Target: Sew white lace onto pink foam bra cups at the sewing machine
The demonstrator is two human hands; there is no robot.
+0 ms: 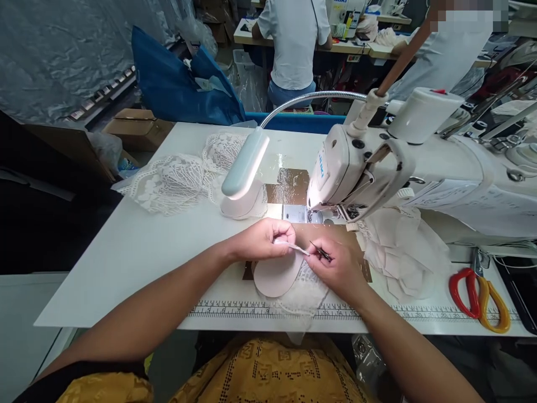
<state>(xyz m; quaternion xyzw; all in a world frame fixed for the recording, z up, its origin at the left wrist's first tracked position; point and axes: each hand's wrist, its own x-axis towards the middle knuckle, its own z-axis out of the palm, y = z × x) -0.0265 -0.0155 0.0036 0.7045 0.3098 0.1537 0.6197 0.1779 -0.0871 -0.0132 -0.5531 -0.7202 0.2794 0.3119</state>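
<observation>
My left hand (262,239) is closed in a pinch on a small white strip (293,247) above a pale pink padded cup (274,275) with lace trim (306,288), lying on the table in front of the sewing machine (356,173). My right hand (338,266) is closed on a thin dark tool (321,251), a tweezer or snip, whose tip meets the end of the strip. Both hands work just in front of the needle area.
A gooseneck lamp (245,165) shines over the plate. White lace cups (176,179) lie at the back left, a pile of pale pieces (403,246) at the right. Red and yellow scissors (478,296) lie far right. A ruler strip (235,310) runs along the table's front edge. Other people sit behind.
</observation>
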